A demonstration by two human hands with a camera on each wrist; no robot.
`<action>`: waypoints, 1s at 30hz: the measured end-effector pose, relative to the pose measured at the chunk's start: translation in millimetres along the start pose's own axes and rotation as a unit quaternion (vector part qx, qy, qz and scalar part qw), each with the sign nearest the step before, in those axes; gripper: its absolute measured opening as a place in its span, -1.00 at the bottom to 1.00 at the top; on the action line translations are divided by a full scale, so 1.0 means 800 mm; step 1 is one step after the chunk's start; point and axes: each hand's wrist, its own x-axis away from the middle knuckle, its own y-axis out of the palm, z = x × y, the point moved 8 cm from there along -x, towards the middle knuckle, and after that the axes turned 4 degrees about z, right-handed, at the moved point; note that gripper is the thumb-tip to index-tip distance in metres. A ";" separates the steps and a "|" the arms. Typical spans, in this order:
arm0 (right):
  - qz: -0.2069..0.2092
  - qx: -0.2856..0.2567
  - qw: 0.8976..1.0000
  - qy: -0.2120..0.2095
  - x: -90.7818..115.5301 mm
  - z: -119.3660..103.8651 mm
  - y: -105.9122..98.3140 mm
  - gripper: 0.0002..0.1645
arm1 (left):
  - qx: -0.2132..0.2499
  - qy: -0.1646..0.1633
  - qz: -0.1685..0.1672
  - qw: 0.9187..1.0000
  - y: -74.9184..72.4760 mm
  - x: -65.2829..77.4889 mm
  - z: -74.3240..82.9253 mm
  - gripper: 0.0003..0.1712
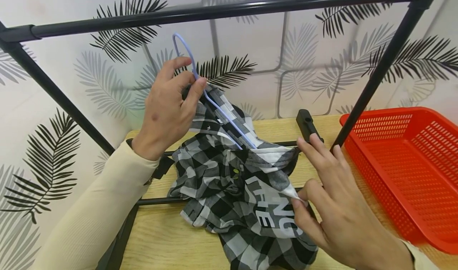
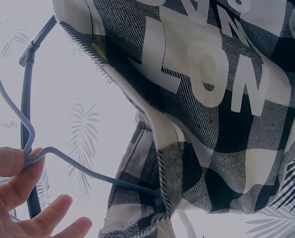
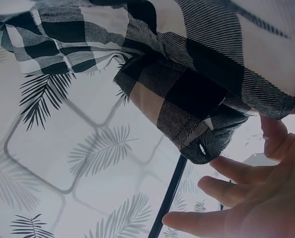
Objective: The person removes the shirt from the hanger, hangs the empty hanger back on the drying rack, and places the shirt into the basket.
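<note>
A black, white and grey checked shirt with printed letters hangs over the table on a light blue wire hanger. My left hand pinches the hanger just below its hook, and the left wrist view shows thumb and finger on the bent wire. My right hand pinches the tip of the shirt's collar between thumb and forefinger, its other fingers spread. In the right wrist view the checked cloth hangs beside those fingers. The hanger's lower part is hidden inside the shirt.
A black rack bar crosses above my hands, with slanted posts at both sides and lower bars behind the shirt. A red perforated basket stands at the right on the wooden table. Behind is a leaf-patterned wall.
</note>
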 end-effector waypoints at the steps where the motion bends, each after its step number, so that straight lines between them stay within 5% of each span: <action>1: -0.001 0.001 1.000 0.000 0.000 0.000 0.000 -0.55 | -0.001 0.000 0.001 1.000 0.000 0.000 0.000 -0.64; 30: -0.013 0.007 1.000 0.006 0.009 0.008 0.000 -0.52 | -0.006 -0.011 0.001 1.000 -0.003 0.001 0.000 -0.65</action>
